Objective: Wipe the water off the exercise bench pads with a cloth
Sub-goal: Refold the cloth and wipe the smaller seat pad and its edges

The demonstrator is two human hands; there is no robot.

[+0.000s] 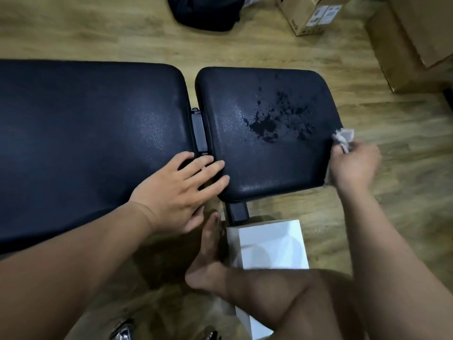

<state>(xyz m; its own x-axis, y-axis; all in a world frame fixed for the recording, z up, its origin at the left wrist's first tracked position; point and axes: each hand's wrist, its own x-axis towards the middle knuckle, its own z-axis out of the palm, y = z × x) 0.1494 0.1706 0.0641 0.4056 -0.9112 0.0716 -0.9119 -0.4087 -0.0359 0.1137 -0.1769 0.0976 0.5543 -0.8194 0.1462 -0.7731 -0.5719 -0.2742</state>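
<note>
Two black bench pads lie side by side: a long pad (pixel 85 133) on the left and a shorter seat pad (pixel 245 173) on the right. A puddle of water (pixel 272 121) with splashes sits on the seat pad's middle and right part. My left hand (pixel 179 192) rests flat with fingers spread across the gap between the pads, at their near edge. My right hand (pixel 353 165) is at the seat pad's right edge, shut on a small pale cloth (pixel 344 137) that sticks up beyond the fingers, just right of the water.
The bench stands on a wooden floor (pixel 122 33). A white box (pixel 272 244) lies near my bare foot (pixel 208 251) below the seat pad. Cardboard boxes (pixel 404 45) stand at the far right, and a black bag (pixel 206 11) lies beyond the bench.
</note>
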